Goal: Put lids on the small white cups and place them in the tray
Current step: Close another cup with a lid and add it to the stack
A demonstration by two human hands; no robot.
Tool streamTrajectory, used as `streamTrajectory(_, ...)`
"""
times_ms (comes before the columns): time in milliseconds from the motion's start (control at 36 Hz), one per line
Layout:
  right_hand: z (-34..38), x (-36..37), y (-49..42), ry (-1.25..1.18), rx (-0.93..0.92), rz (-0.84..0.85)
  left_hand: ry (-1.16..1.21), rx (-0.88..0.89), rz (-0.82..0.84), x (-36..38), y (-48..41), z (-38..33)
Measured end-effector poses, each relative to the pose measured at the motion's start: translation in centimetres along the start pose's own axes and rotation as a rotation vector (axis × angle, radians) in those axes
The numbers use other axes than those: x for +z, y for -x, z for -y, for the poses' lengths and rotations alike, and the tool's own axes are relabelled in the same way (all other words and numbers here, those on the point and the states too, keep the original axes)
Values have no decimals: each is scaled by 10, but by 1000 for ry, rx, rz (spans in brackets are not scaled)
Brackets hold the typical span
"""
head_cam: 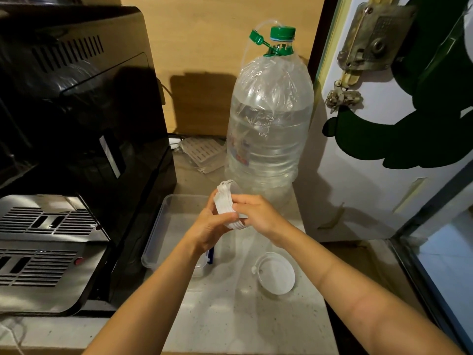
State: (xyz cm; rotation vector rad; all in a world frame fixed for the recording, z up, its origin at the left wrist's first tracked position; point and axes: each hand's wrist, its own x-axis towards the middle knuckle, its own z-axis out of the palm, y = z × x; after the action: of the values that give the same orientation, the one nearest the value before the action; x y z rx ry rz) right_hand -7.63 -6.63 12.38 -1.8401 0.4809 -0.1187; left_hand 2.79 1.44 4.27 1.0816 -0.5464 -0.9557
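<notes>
A stack of several white lids (226, 204) is held upright above the clear plastic tray (160, 221). My left hand (210, 226) grips the stack from below and the left. My right hand (256, 213) pinches the rightmost lid at its edge. One small white cup (276, 274) stands open on the counter to the right of the tray, below my right forearm. The tray holds nothing that I can see; my left arm hides its near right corner.
A large clear water bottle (268, 129) with a green cap stands right behind the hands. A black coffee machine (76, 124) with a metal drip grille fills the left. A white door (384, 124) closes the right side. The pale counter (243, 316) continues toward me.
</notes>
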Motion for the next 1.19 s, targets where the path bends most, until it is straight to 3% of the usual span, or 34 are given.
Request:
streamTrajectory(194,-8,-10,-4,-139,57,109,-20,-10,-42,-1,-2,3)
streamTrajectory(389,-29,-25,-6,-139,91,-24,-15,-28,-32,2,2,8)
streamTrajectory(528,-66,-42,-1,75,153,-69,12,-55,-86,5,10,19)
streamTrajectory(833,-133,-29,20,703,324,206,-15,-121,-90,1,19,34)
streamTrajectory(1194,-155,-9,16,858,360,192,-15,-181,-88,-3,29,38)
